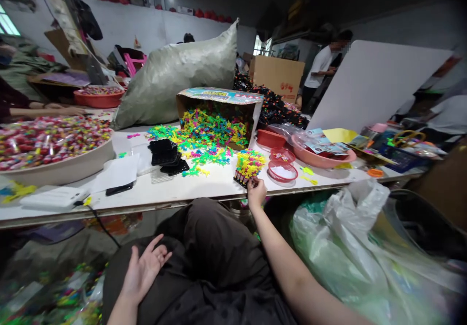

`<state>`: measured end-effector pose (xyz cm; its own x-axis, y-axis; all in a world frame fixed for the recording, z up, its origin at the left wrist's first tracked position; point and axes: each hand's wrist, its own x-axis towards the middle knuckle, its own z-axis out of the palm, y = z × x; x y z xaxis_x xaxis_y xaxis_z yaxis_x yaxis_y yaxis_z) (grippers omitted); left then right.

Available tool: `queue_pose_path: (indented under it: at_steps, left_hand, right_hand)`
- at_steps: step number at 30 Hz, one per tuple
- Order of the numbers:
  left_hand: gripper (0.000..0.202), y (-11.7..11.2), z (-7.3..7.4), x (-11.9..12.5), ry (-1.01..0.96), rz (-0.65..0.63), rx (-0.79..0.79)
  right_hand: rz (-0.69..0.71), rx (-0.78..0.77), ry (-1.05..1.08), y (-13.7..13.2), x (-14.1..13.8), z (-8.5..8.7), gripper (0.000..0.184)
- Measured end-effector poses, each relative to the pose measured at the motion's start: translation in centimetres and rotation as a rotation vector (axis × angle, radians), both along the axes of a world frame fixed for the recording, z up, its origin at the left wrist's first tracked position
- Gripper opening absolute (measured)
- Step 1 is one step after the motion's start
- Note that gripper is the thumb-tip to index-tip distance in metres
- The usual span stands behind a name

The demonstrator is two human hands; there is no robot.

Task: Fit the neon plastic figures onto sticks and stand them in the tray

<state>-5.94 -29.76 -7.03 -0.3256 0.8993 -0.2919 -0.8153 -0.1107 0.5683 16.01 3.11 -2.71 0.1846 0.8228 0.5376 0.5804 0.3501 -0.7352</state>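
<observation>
My right hand (256,192) reaches to the table's front edge, its fingers pinched on a black tray (248,165) filled with small yellow and pink plastic toys. My left hand (145,268) rests palm up on my lap with the fingers loosely spread and nothing in it. Behind the tray, a tipped cardboard box (219,96) spills several bright green, yellow and pink plastic toys (204,133) over the white table (204,184). A stack of empty black trays (166,155) lies to the left of the spill.
A big bowl of wrapped candies (47,145) stands at the left, with a phone (119,188) and a white power bank (54,197) near the edge. Small red baskets (282,169) and a pink dish (323,152) sit at the right. A grey sack (178,72) lies behind. Plastic bags (350,247) stand beside my knee. A person (323,64) stands far back.
</observation>
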Motion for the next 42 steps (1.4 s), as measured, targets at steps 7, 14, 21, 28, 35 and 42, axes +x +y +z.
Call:
queue_pose_path:
  at_steps: [7,14,21,28,35,42]
  left_hand:
    - [0.069,0.4,0.0,-0.1,0.023,0.016,-0.079]
    - [0.066,0.3,0.3,-0.1,0.055,0.03,-0.147]
    - [0.068,0.2,-0.2,-0.5,0.084,-0.001,-0.138]
    - [0.056,0.5,0.1,-0.1,0.027,-0.021,-0.046]
    - [0.043,-0.6,1.8,-0.3,-0.068,0.068,0.179]
    - [0.042,-1.7,9.5,-8.7,0.078,0.312,0.268]
  right_hand:
    - [-0.018,-0.05,-0.073,0.0,0.0,0.3,0.023]
    - [-0.043,-0.107,-0.101,-0.1,-0.2,0.8,0.019]
    - [-0.045,-0.118,-0.102,-0.6,-0.2,1.1,0.015]
    - [-0.023,-0.122,-0.124,-0.5,0.2,1.3,0.019]
    - [0.031,-0.133,-0.095,-0.1,0.3,1.0,0.031]
    - [0.248,0.067,-0.25,-0.8,1.6,-0.9,0.028]
